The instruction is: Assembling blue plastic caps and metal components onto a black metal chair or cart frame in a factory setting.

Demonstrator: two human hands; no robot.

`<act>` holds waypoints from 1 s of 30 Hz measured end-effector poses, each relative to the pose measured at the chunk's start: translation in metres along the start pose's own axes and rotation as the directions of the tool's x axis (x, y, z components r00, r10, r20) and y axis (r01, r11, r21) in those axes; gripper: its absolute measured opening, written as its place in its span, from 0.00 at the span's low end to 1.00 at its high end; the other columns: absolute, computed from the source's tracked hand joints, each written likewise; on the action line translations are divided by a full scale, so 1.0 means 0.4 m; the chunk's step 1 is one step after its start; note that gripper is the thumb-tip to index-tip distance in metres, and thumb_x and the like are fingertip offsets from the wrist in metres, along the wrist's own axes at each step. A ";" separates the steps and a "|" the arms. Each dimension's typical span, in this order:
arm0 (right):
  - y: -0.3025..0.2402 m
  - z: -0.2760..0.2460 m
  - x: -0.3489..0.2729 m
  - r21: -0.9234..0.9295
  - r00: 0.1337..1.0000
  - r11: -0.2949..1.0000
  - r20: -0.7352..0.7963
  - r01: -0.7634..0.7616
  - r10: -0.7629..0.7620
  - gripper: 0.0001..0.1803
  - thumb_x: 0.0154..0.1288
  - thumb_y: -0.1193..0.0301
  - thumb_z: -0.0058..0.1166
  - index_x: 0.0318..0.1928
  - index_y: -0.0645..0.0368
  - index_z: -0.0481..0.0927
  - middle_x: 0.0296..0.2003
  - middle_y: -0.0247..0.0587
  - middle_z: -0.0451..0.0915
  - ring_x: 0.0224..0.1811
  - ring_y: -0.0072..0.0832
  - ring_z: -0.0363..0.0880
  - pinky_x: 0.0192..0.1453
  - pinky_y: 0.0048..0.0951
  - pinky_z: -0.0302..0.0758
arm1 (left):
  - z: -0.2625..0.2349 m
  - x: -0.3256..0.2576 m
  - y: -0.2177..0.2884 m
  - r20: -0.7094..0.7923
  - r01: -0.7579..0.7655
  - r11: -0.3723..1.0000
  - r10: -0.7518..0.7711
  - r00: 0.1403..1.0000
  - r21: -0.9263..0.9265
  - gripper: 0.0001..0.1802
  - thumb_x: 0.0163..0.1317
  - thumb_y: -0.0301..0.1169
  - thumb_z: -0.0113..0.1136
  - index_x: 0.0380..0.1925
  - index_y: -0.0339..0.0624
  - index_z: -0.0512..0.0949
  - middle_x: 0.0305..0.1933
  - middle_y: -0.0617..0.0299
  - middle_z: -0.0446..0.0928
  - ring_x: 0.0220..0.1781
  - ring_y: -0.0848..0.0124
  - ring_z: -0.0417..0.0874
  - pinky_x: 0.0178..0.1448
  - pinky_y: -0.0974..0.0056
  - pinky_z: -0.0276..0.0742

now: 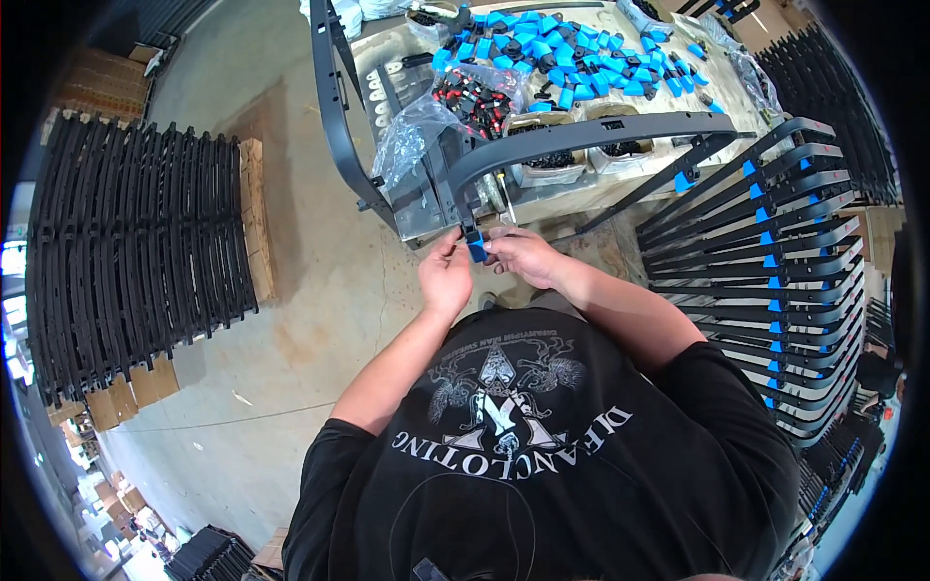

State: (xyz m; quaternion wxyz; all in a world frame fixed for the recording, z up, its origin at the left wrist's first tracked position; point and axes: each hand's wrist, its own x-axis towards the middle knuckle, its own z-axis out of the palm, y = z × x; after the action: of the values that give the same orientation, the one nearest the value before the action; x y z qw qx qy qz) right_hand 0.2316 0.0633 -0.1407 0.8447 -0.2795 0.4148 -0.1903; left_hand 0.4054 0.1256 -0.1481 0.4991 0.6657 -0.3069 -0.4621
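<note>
A black curved frame (591, 133) rests over the front of the workbench, one end reaching down in front of me. A small blue plastic piece (476, 249) sits at that end, between my hands. My right hand (523, 258) comes from the right, its fingers closed on the blue piece. On the other side, my left hand (447, 277) has its fingers bent together against the frame's end. What its fingertips hold, if anything, is hidden. Just beyond my hands lies a dark metal fixture (434, 198) at the bench edge.
Blue plastic pieces (572, 58) are heaped on the bench (707, 131). Nearer are a bag of red and black parts (475, 102) and boxes of small black parts (547, 174). Black frames (775, 281) with blue pieces stack to my right; black bars (145, 232) stand on the left.
</note>
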 end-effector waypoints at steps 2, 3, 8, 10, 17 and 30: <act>0.008 -0.022 0.011 -0.075 0.995 0.997 -0.101 -0.003 -0.004 0.17 0.71 0.64 0.59 0.55 0.58 0.78 0.44 0.35 0.81 0.44 0.25 0.79 0.48 0.32 0.75 | -0.019 0.016 -0.017 0.034 -0.022 0.996 0.019 0.999 0.091 0.16 0.69 0.30 0.63 0.54 0.37 0.82 0.51 0.59 0.83 0.46 0.76 0.81 0.49 0.66 0.78; 0.011 -0.035 0.020 -0.150 0.980 0.988 -0.199 -0.023 -0.008 0.21 0.72 0.60 0.58 0.58 0.60 0.76 0.46 0.38 0.82 0.46 0.28 0.80 0.49 0.34 0.75 | -0.017 0.008 0.006 0.037 -0.026 0.995 0.023 0.999 0.094 0.16 0.69 0.30 0.63 0.54 0.37 0.82 0.51 0.59 0.83 0.46 0.76 0.81 0.49 0.66 0.78; -0.076 0.013 -0.073 0.216 0.999 0.976 0.037 -0.024 0.016 0.34 0.75 0.45 0.46 0.63 0.63 0.72 0.53 0.48 0.81 0.51 0.38 0.81 0.57 0.41 0.76 | -0.014 -0.044 0.134 0.315 -0.611 0.660 0.524 0.791 0.438 0.18 0.59 0.31 0.68 0.50 0.42 0.83 0.46 0.52 0.80 0.49 0.55 0.81 0.58 0.57 0.76; -0.100 0.029 -0.097 0.257 0.982 0.967 0.184 -0.004 -0.045 0.34 0.76 0.44 0.44 0.62 0.63 0.73 0.54 0.46 0.81 0.53 0.36 0.81 0.60 0.40 0.75 | -0.001 -0.062 0.183 0.401 -0.721 0.544 0.600 0.692 0.430 0.17 0.58 0.31 0.68 0.49 0.43 0.84 0.48 0.53 0.80 0.49 0.53 0.80 0.57 0.53 0.76; -0.077 0.021 -0.113 0.312 0.984 0.950 0.162 0.024 -0.078 0.27 0.77 0.53 0.49 0.60 0.65 0.74 0.51 0.46 0.82 0.52 0.36 0.81 0.63 0.42 0.75 | 0.016 -0.059 0.183 0.461 -0.744 0.523 0.584 0.668 0.416 0.10 0.58 0.28 0.70 0.41 0.44 0.87 0.43 0.57 0.81 0.47 0.54 0.81 0.53 0.54 0.78; -0.070 -0.014 -0.098 0.171 0.972 0.985 0.230 0.006 -0.046 0.07 0.72 0.68 0.59 0.43 0.59 0.81 0.33 0.34 0.81 0.35 0.26 0.80 0.41 0.32 0.78 | -0.002 -0.025 0.124 0.440 -0.497 0.858 0.400 0.804 0.127 0.09 0.68 0.28 0.64 0.46 0.40 0.86 0.45 0.57 0.83 0.46 0.65 0.83 0.51 0.63 0.78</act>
State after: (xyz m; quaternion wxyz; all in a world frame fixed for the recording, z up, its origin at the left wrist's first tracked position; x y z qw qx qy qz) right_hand 0.2016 0.0617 -0.1026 0.9057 -0.2326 0.2911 -0.2019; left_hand 0.4049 0.1192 -0.0978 0.4387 0.5194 -0.6042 -0.4155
